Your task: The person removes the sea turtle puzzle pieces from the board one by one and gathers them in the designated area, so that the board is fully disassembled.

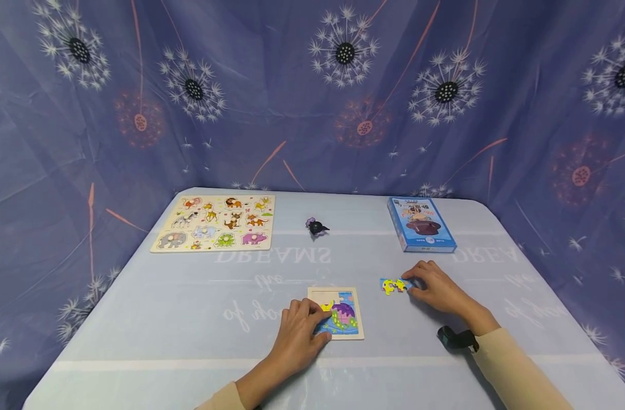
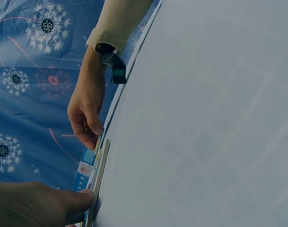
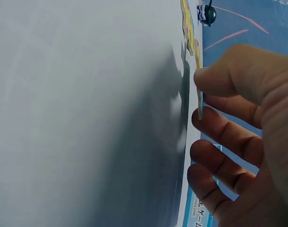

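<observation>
A small yellow-and-blue jigsaw piece cluster (image 1: 394, 285) lies flat on the counter (image 1: 189, 319), right of centre and just in front of the blue rectangular cardboard box (image 1: 421, 224). The right hand (image 1: 435, 288) pinches its right edge — thumb and forefinger closed on the piece, as the right wrist view confirms, the remaining fingers loosely curled beneath.

To the left, near but apart, sits a small square wooden puzzle tray (image 1: 338, 312) with a purple, blue and green picture partly assembled. The left hand (image 1: 299, 336) rests on the tray's left edge, fingers bent over its near-left corner, holding it down.

Further back, at centre, a small dark purple toy figure (image 1: 316, 227) stands alone. At the far left lies a large wooden animal peg puzzle board (image 1: 216, 222) — flat, well apart from both hands. A pale blue cloth with white lettering covers the counter.
</observation>
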Motion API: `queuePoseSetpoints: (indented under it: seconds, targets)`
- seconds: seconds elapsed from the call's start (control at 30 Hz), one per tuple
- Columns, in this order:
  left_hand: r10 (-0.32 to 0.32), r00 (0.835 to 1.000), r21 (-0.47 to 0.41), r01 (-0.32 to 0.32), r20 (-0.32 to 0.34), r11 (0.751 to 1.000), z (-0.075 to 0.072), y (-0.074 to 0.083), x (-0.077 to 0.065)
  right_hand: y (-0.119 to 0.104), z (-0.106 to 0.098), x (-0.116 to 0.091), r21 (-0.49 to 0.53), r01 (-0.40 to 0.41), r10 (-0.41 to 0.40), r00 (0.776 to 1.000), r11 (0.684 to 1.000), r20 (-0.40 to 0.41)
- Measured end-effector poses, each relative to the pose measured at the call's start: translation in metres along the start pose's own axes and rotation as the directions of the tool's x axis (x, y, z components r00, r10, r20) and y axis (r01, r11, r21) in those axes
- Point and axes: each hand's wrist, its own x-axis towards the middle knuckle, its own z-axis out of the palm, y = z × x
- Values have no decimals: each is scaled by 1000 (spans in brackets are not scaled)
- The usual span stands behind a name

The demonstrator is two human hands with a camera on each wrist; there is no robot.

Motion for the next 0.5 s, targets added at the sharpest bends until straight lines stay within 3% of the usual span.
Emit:
queuePoseSetpoints:
  seconds: [0.5]
  targets:
    - [6, 1000, 10, -6, -3, 1000, 0, 0, 0, 5, 1, -1, 22, -45, 44, 998, 999, 51]
